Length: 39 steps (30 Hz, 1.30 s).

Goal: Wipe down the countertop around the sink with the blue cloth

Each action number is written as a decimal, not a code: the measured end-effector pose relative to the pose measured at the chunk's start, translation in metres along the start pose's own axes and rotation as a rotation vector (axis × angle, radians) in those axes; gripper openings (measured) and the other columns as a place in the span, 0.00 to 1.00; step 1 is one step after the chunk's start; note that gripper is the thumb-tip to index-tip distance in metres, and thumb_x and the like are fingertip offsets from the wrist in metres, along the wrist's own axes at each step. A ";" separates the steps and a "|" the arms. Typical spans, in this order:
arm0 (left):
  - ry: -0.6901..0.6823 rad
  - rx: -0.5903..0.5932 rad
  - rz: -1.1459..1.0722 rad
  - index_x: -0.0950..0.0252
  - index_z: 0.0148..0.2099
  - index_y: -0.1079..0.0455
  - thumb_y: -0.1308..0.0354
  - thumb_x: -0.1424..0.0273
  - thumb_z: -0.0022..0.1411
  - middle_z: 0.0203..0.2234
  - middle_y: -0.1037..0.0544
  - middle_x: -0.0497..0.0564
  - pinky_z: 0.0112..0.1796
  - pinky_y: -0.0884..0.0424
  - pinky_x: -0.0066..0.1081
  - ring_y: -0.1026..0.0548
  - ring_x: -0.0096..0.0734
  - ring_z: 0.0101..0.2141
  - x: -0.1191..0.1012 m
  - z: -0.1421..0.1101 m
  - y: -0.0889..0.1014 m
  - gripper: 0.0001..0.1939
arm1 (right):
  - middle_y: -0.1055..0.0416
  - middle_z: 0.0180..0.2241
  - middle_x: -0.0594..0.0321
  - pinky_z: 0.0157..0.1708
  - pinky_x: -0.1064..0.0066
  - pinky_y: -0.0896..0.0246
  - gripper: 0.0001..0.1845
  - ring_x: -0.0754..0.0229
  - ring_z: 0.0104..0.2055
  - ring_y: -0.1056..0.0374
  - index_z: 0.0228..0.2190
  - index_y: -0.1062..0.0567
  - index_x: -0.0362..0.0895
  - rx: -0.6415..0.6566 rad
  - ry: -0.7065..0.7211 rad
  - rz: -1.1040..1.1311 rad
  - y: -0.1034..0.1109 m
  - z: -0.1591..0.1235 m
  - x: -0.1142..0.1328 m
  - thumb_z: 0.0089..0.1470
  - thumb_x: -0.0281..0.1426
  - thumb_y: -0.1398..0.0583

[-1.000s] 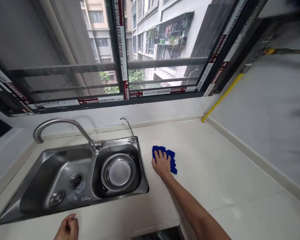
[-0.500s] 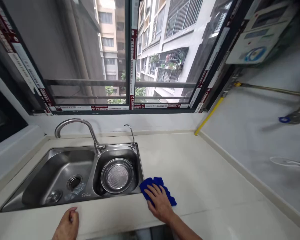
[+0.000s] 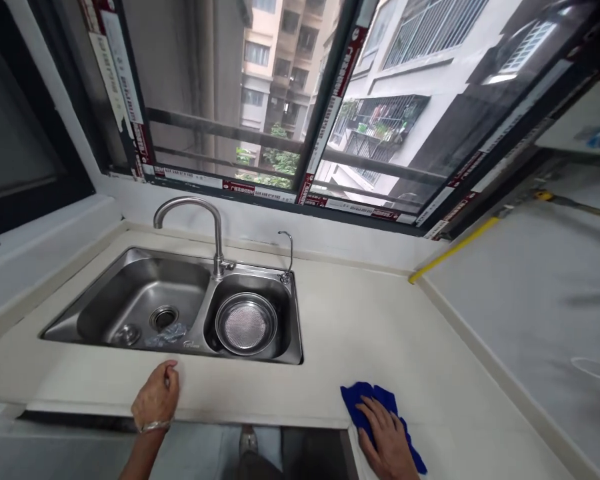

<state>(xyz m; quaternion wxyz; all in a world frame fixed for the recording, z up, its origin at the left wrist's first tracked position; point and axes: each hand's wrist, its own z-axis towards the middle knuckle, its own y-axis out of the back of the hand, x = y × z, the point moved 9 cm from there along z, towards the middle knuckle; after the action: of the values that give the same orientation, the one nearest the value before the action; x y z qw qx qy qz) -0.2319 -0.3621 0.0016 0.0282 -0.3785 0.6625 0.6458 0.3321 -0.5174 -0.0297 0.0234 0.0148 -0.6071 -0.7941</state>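
My right hand [image 3: 387,437] presses a blue cloth [image 3: 355,400] down on the pale countertop [image 3: 350,320] near its front edge, right of the sink. Its fingers lie over the cloth, partly hiding it. Closed in a loose fist, my left hand [image 3: 156,395] rests at the counter's front, just below the sink; nothing shows in it. A bracelet [image 3: 155,425] circles that wrist. The double steel sink [image 3: 299,343] holds a round perforated metal basin [image 3: 246,323] in its right bowl. In the left bowl are a strainer cap [image 3: 127,335] and crumpled clear plastic [image 3: 167,335].
A large curved faucet [image 3: 218,233] and a thin small tap [image 3: 291,250] rise behind the sink. Beyond them is a window with a dark frame [image 3: 280,203]. A yellow pipe [image 3: 450,252] slants down to the counter's back right corner beside the white wall [image 3: 530,293].
My right hand has slid the blue cloth rightward and toward the counter's front edge. My left hand stays in a fist near the sink's front. The camera view has turned and tilted.
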 end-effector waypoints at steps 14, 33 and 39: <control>0.031 0.061 0.025 0.55 0.55 0.30 0.62 0.56 0.67 0.49 0.20 0.55 0.35 0.41 0.39 0.24 0.47 0.40 0.011 0.008 -0.013 0.25 | 0.42 0.67 0.59 0.65 0.42 0.57 0.29 0.41 0.68 0.50 0.62 0.37 0.51 0.227 0.305 0.122 -0.011 0.106 0.220 0.60 0.37 0.46; 0.143 -0.081 -0.177 0.60 0.62 0.39 0.71 0.56 0.69 0.55 0.25 0.61 0.45 0.34 0.41 0.25 0.46 0.49 0.021 0.002 0.007 0.30 | 0.47 0.68 0.51 0.66 0.36 0.61 0.32 0.38 0.69 0.54 0.66 0.46 0.45 0.370 0.757 0.538 -0.007 0.208 0.446 0.65 0.42 0.51; 0.136 -0.046 -0.088 0.59 0.56 0.32 0.69 0.57 0.68 0.46 0.20 0.60 0.41 0.37 0.41 0.24 0.45 0.40 0.016 0.003 0.008 0.28 | 0.42 0.67 0.62 0.66 0.41 0.59 0.29 0.45 0.69 0.54 0.65 0.43 0.55 0.272 0.919 0.575 0.002 0.167 0.388 0.65 0.44 0.50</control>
<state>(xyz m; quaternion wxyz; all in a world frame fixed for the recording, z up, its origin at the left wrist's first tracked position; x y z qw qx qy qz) -0.2486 -0.3674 -0.0006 0.0029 -0.4505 0.6306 0.6319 -0.0639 -0.3785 0.0183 0.4991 0.1963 -0.6110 -0.5823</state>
